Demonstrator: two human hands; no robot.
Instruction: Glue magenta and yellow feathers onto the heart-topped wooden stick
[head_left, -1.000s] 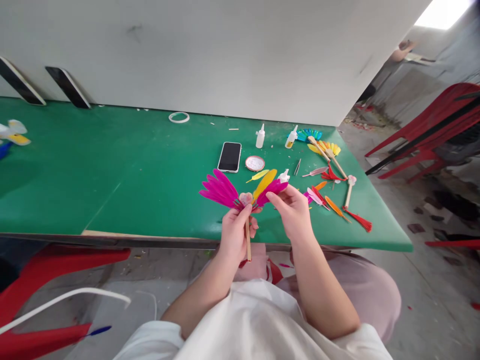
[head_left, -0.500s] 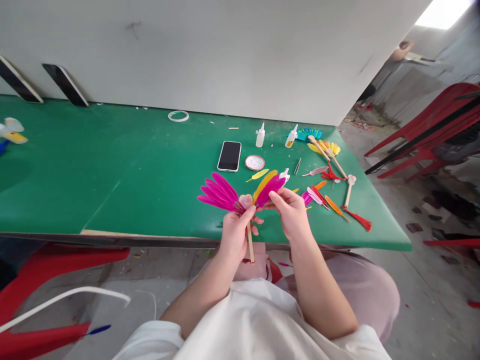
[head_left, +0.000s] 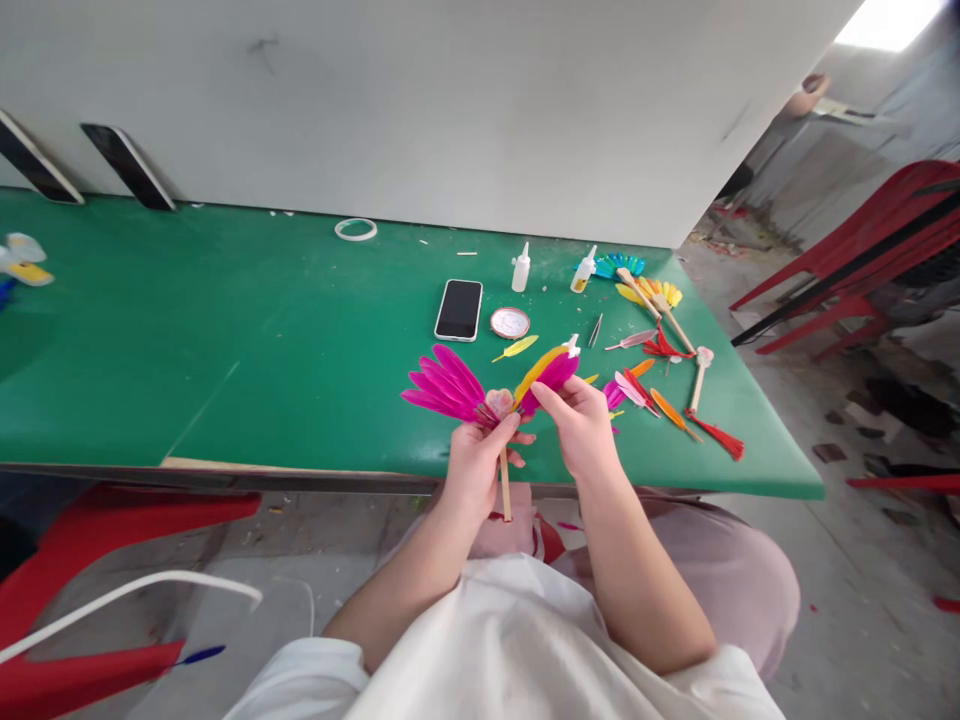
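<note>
A feather fan (head_left: pixel 448 386) with magenta feathers spread to both sides, a pale round centre and a wooden stick handle is up in front of me over the table's near edge. My left hand (head_left: pixel 480 455) is closed round the fan just below its centre, thumb on the front. With thumb and fingers, my right hand (head_left: pixel 581 420) pinches the fan's right-hand feathers, where a yellow feather (head_left: pixel 531 372) lies along the magenta ones. A loose yellow-green feather (head_left: pixel 516 348) lies on the table beyond the fan. Parts of the right-side feathers are hidden by my fingers.
On the green table (head_left: pixel 300 340) lie a phone (head_left: pixel 459 310), a round lid (head_left: pixel 510 322), tweezers (head_left: pixel 595 330) and a white tape ring (head_left: pixel 355 230). Two glue bottles (head_left: pixel 520 268) stand behind. Loose feathers (head_left: pixel 672 412) and finished-looking fans (head_left: pixel 664 296) lie right. A wall panel (head_left: pixel 450 110) bounds the back.
Both hands and the fan have shifted slightly to the right. The yellow feather now lies more over the right-hand magenta feathers. Both hands keep their hold.
</note>
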